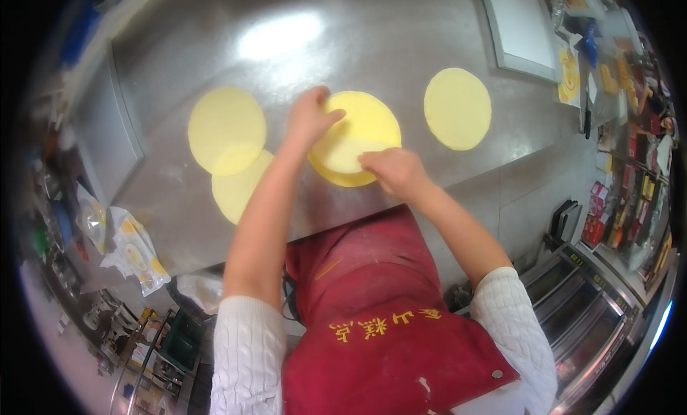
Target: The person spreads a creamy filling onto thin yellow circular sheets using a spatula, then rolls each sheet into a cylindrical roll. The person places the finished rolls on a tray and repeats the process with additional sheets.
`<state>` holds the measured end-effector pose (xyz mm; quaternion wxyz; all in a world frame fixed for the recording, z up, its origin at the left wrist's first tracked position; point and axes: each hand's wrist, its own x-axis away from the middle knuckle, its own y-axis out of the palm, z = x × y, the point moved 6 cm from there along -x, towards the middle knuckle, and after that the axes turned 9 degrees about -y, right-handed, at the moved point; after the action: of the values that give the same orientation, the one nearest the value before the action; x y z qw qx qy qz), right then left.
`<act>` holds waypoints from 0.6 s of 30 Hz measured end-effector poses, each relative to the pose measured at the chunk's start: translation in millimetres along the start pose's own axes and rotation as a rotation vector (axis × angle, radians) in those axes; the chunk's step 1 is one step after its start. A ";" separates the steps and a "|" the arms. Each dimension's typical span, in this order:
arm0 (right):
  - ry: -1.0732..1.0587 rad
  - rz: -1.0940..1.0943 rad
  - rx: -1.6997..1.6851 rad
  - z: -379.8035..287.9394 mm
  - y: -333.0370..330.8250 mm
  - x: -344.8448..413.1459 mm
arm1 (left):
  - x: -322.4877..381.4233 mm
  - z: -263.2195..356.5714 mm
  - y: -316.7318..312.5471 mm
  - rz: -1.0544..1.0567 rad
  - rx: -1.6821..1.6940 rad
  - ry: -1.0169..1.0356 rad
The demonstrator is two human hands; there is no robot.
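A bright yellow round sheet (pixel 370 114), thin and dough-like, lies on the steel table before me. A paler, half-round piece (pixel 338 153) covers part of it, with a yellow rim showing below. My right hand (pixel 394 171) pinches the piece's edge at the lower right. At the upper left rim, my left hand (pixel 314 117) has thumb and forefinger apart, the thumb over the sheet; its other fingers are partly hidden. Left of it, one pale yellow round (pixel 226 126) overlaps another (pixel 236 192), which my left forearm partly covers. A single round (pixel 457 109) lies to the right.
The steel worktable (pixel 375 34) ends close to my red apron (pixel 370 286). A white tray-like board (pixel 520 28) lies at the far right, and a grey panel (pixel 102 130) at the left. Printed plastic packets (pixel 137 251) sit at the left front. A glass-topped appliance (pixel 579 313) stands lower right.
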<state>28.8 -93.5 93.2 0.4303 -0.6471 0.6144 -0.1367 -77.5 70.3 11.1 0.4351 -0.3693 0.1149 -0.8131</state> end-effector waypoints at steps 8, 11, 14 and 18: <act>-0.076 0.028 -0.030 -30.6 -13.0 6.5 | 0.1 14.8 1.0 0.043 -0.443 0.049; -0.060 0.024 -0.094 -42.0 -17.6 8.7 | -3.9 1.9 5.5 -0.065 -0.231 -0.109; -0.007 0.001 -0.184 -51.6 -24.0 10.0 | -5.2 -3.2 11.7 -0.326 -0.253 -0.164; 0.351 0.035 -0.548 -44.8 -37.6 17.9 | 15.9 -4.3 4.3 -0.509 0.093 -0.313</act>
<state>26.4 -132.0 140.7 0.1296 -0.6948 0.7041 -0.0684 -83.4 54.6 13.8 0.2462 -0.4868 -0.0871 -0.8335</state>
